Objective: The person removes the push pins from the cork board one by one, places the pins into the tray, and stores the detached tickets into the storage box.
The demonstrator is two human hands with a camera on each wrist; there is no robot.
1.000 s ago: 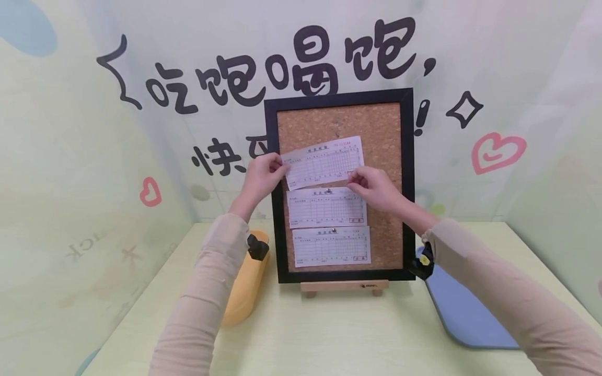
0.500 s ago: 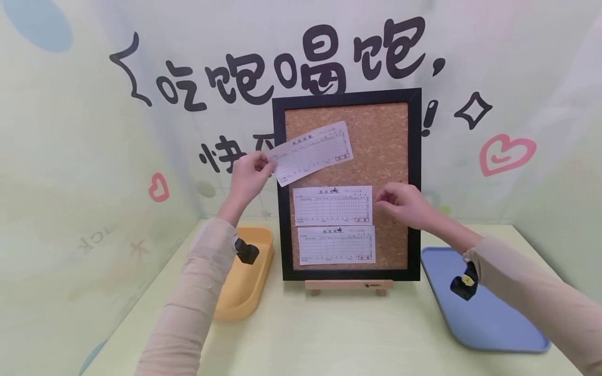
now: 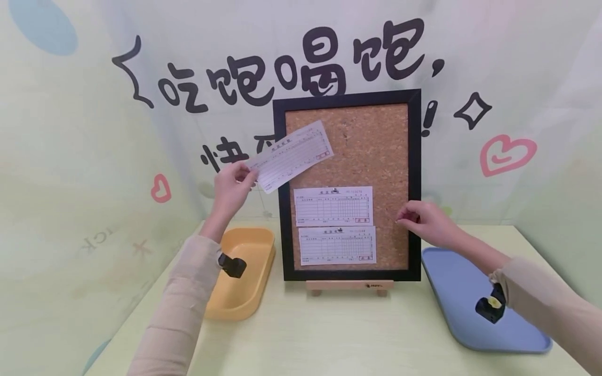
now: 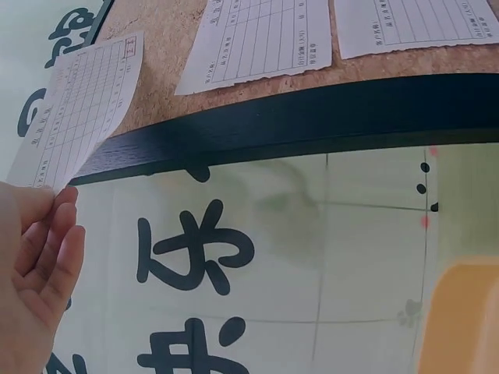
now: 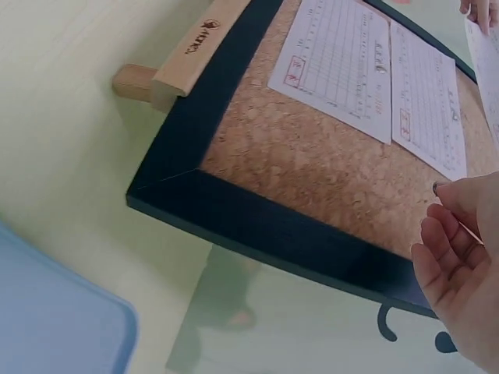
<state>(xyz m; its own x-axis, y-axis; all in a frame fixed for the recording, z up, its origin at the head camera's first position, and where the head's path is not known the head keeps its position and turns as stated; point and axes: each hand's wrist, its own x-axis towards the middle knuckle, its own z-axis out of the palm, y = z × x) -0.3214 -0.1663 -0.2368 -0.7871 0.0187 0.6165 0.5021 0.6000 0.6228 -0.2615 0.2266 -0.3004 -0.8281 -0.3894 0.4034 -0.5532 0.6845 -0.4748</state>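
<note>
In the head view my left hand [image 3: 230,192] pinches the lower left corner of a printed paper slip [image 3: 293,156], which tilts up to the right across the frame's left edge. Two more slips, the upper one [image 3: 333,206] and the lower one [image 3: 336,245], lie flat on the cork board [image 3: 390,156], each with a small metal tack at its top. My right hand [image 3: 435,224] is by the board's right edge. Between its thumb and finger it pinches a small dark tack [image 5: 437,188], seen in the right wrist view.
The black-framed board stands on a small wooden easel [image 3: 349,285]. To its left is a yellow tray [image 3: 249,300], to its right a blue tray [image 3: 489,329]. Behind is a printed backdrop [image 3: 94,156] with black writing.
My left hand has moved left, drawing the top slip away from the board's middle and tilting it more. My right hand has moved right and down, away from the slips.
</note>
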